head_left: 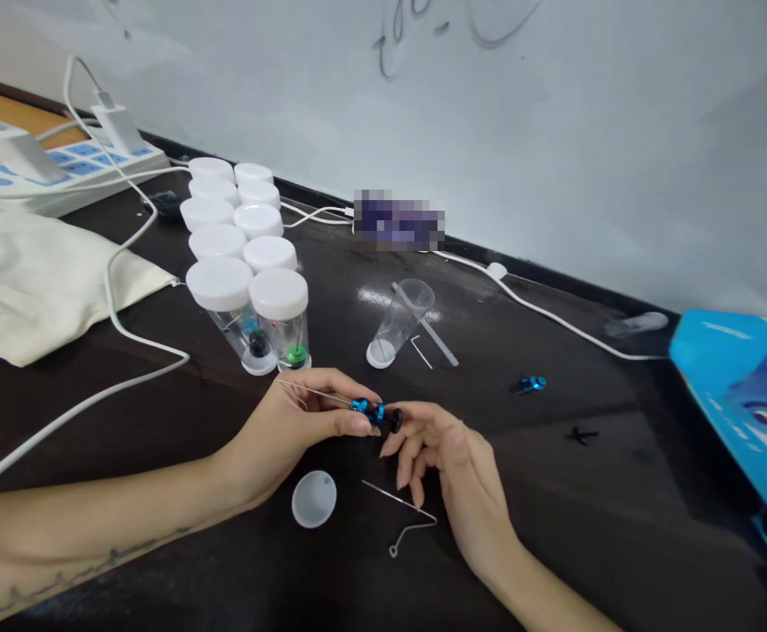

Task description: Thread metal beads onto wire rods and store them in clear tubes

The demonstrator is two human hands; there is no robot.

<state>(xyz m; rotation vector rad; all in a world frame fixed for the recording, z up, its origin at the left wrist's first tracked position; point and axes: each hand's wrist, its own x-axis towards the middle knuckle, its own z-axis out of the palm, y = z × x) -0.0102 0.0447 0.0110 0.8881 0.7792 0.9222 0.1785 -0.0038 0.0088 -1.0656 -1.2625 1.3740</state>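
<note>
My left hand [318, 408] is closed on a small blue-and-black cylindrical part [369, 409], held between thumb and fingers. A thin metal wire [321, 392] runs from it back across the palm, and a round black knob [395, 420] forms its other end. Beside that knob is my right hand [446, 452], fingers loosely curled and apart, holding nothing; whether a fingertip touches the knob I cannot tell. Under the right fingers lies a bent wire [416, 513] with a small loop at one end. A white cap [314, 499] rests below my left hand.
Clear tubes with white lids [279, 295] stand in two rows. An uncapped clear tube [402, 320], a translucent strip [433, 333] and a hex key [421, 352] lie ahead. Rightward are a blue part [532, 384], a black piece [582, 434] and a blue package [719, 395]. Cables [124, 325] cross left.
</note>
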